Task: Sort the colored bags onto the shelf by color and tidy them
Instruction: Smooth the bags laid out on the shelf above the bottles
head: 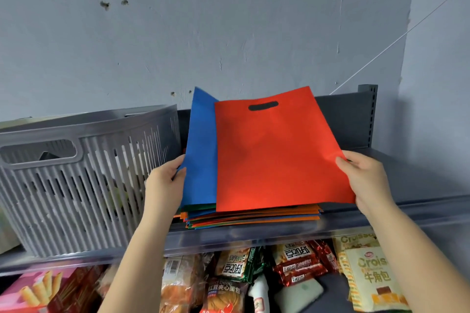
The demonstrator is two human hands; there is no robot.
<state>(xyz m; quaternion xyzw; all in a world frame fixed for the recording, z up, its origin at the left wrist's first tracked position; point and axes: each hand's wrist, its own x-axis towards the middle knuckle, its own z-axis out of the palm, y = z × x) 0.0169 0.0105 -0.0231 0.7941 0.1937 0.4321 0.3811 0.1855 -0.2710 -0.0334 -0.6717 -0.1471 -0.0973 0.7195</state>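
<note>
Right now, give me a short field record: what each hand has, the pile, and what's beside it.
left hand: holds blue bag by its left edge
right hand: grips red bag at its right edge
red bag: tilted up, overlaps blue bag, handle slot at top
stack: mixed colours, unsorted, under both bags on shelf
basket: grey, left of stack
below shelf: snack packets

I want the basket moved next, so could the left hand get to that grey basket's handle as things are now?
Probably yes, once it lets go: the left hand grips the blue bag, and the grey basket stands right beside it on the shelf, with nothing between them.
</note>
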